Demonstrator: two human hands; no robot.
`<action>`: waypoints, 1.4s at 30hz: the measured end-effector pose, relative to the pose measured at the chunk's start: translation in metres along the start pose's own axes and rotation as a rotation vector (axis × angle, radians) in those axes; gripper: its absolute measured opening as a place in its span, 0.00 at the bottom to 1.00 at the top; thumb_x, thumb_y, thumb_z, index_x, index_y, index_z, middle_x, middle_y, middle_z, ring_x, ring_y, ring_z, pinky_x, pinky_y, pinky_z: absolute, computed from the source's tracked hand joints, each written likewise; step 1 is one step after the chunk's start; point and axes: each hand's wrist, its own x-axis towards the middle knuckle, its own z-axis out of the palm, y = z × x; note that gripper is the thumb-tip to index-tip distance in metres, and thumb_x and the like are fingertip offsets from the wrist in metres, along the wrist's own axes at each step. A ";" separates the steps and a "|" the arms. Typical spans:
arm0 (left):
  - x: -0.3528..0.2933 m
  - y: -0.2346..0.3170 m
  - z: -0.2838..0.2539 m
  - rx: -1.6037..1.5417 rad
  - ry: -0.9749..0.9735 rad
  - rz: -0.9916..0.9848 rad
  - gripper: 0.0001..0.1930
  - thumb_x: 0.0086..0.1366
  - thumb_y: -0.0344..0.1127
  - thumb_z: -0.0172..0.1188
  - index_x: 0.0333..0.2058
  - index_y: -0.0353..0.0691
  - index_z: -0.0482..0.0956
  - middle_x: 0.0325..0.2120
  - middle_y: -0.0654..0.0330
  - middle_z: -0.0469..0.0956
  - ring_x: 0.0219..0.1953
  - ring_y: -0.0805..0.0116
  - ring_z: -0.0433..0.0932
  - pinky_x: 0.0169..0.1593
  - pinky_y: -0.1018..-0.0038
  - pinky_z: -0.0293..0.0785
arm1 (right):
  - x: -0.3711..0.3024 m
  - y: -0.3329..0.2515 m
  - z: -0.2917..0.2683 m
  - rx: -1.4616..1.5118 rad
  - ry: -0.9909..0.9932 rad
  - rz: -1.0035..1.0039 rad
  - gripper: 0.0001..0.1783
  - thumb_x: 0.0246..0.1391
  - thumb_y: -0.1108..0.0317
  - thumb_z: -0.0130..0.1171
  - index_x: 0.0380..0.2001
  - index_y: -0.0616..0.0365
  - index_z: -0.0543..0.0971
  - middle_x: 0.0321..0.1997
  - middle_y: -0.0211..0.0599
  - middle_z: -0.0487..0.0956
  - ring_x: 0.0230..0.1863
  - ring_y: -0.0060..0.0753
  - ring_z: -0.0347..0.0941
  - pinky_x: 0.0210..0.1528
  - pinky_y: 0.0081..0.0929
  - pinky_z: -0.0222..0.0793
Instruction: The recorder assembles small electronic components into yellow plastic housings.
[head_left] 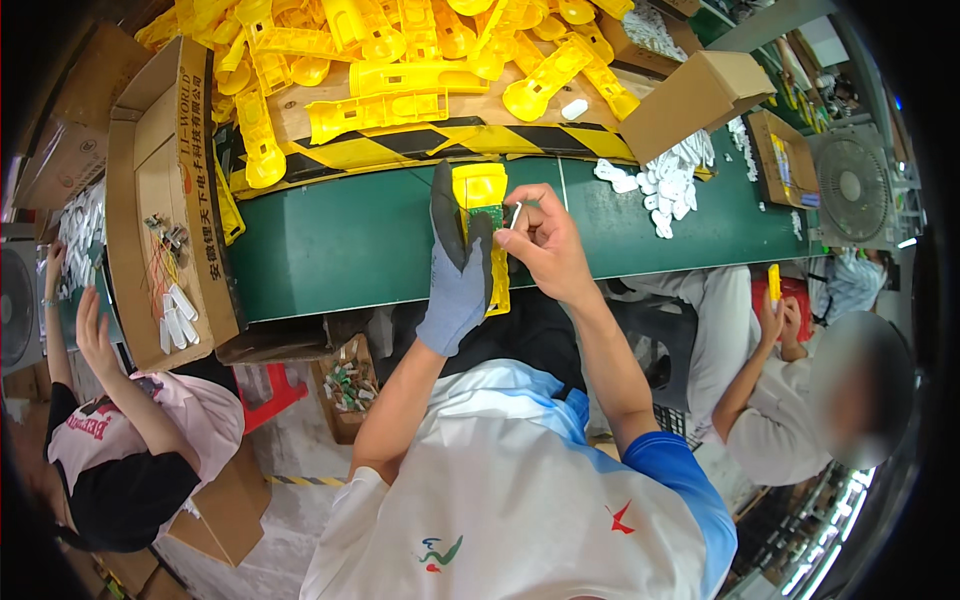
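Note:
My left hand (458, 275), in a grey-blue glove with dark fingers, is closed around a yellow plastic housing (480, 182) held upright above the near edge of the green table. A small green circuit board (486, 214) shows inside the housing, partly behind the gloved fingers. Bare and bent at the fingers, my right hand (552, 248) pinches a small white piece (516, 215) close against the right side of the housing. Whether that piece touches the board is too small to tell.
Yellow housings (420, 35) pile behind a black-and-yellow striped edge (400, 148). A cardboard box (125, 230) with wired parts stands left. White plastic parts (675, 180) lie right beside a cardboard flap (690, 105). Co-workers sit left (150, 430) and right (780, 420); a box of small parts (345, 385) sits below.

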 end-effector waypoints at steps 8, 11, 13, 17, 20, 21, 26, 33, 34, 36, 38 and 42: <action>0.005 -0.020 -0.006 0.391 0.046 0.329 0.23 0.71 0.33 0.49 0.62 0.38 0.59 0.49 0.50 0.71 0.46 0.61 0.74 0.49 0.68 0.72 | -0.008 0.015 0.007 0.291 0.054 -0.007 0.24 0.55 0.81 0.63 0.55 0.68 0.72 0.37 0.31 0.77 0.39 0.17 0.73 0.43 0.16 0.70; 0.002 -0.017 -0.004 0.369 0.052 0.254 0.20 0.70 0.34 0.49 0.59 0.36 0.63 0.49 0.46 0.73 0.48 0.51 0.76 0.52 0.63 0.71 | -0.010 0.013 0.015 0.227 0.133 -0.077 0.25 0.55 0.82 0.61 0.58 0.67 0.73 0.43 0.35 0.79 0.41 0.19 0.74 0.43 0.16 0.71; 0.001 -0.016 -0.003 0.345 0.037 0.209 0.19 0.70 0.34 0.49 0.57 0.35 0.64 0.49 0.45 0.73 0.48 0.51 0.76 0.50 0.63 0.72 | -0.012 0.012 0.021 0.247 0.163 -0.077 0.26 0.56 0.82 0.61 0.59 0.66 0.72 0.45 0.36 0.79 0.41 0.19 0.74 0.41 0.15 0.71; -0.001 -0.016 -0.002 0.377 0.044 0.179 0.16 0.70 0.33 0.48 0.53 0.35 0.66 0.44 0.46 0.74 0.43 0.50 0.77 0.45 0.63 0.73 | -0.015 0.018 0.019 0.129 0.176 -0.090 0.24 0.57 0.80 0.60 0.57 0.63 0.75 0.47 0.35 0.78 0.39 0.16 0.72 0.36 0.12 0.68; 0.000 -0.019 -0.002 0.385 0.052 0.179 0.15 0.69 0.33 0.48 0.52 0.35 0.66 0.42 0.45 0.74 0.41 0.49 0.77 0.44 0.63 0.73 | -0.017 0.020 0.019 -0.038 0.212 -0.123 0.22 0.57 0.79 0.60 0.56 0.61 0.77 0.48 0.35 0.78 0.35 0.14 0.69 0.33 0.11 0.64; 0.001 -0.019 -0.002 0.408 0.058 0.170 0.14 0.69 0.33 0.49 0.51 0.35 0.66 0.41 0.45 0.74 0.41 0.49 0.77 0.44 0.63 0.73 | -0.018 0.019 0.019 -0.040 0.215 -0.124 0.22 0.57 0.79 0.60 0.56 0.61 0.77 0.48 0.35 0.78 0.35 0.14 0.69 0.33 0.11 0.64; 0.002 -0.011 0.001 0.433 0.021 0.157 0.13 0.68 0.33 0.49 0.50 0.35 0.67 0.40 0.45 0.74 0.40 0.50 0.77 0.43 0.63 0.73 | -0.022 0.019 0.023 -0.207 0.283 -0.228 0.19 0.58 0.77 0.60 0.54 0.63 0.78 0.52 0.36 0.75 0.31 0.11 0.68 0.31 0.12 0.64; -0.001 -0.015 0.000 0.378 0.005 0.148 0.10 0.71 0.32 0.48 0.49 0.36 0.66 0.40 0.55 0.71 0.40 0.69 0.71 0.43 0.72 0.72 | -0.024 0.006 0.028 0.074 0.312 -0.073 0.18 0.61 0.78 0.56 0.54 0.66 0.77 0.57 0.40 0.72 0.49 0.22 0.73 0.49 0.17 0.69; -0.001 -0.017 -0.001 0.263 0.023 0.091 0.11 0.70 0.31 0.49 0.49 0.36 0.67 0.40 0.54 0.73 0.40 0.66 0.73 0.42 0.70 0.72 | -0.022 0.008 0.029 0.075 0.312 -0.071 0.18 0.61 0.78 0.56 0.54 0.66 0.77 0.57 0.40 0.72 0.49 0.22 0.73 0.49 0.17 0.69; -0.003 -0.019 -0.001 0.140 0.039 0.027 0.12 0.68 0.30 0.51 0.49 0.36 0.68 0.40 0.52 0.75 0.40 0.63 0.75 0.42 0.69 0.73 | -0.019 0.012 0.028 0.090 0.312 -0.169 0.18 0.60 0.77 0.58 0.54 0.65 0.77 0.57 0.37 0.71 0.41 0.15 0.73 0.42 0.12 0.69; -0.002 -0.017 -0.001 0.248 0.032 0.174 0.12 0.67 0.29 0.52 0.49 0.37 0.69 0.40 0.53 0.75 0.40 0.65 0.75 0.42 0.70 0.73 | -0.022 0.014 0.029 0.044 0.328 -0.161 0.18 0.60 0.77 0.58 0.54 0.65 0.77 0.57 0.36 0.71 0.41 0.15 0.73 0.42 0.12 0.69; -0.002 -0.019 -0.008 0.270 0.001 0.097 0.14 0.64 0.30 0.54 0.48 0.36 0.70 0.39 0.52 0.76 0.40 0.64 0.76 0.42 0.69 0.73 | -0.025 0.021 0.028 0.048 0.318 -0.155 0.17 0.60 0.77 0.59 0.53 0.64 0.78 0.56 0.34 0.71 0.39 0.13 0.71 0.39 0.11 0.68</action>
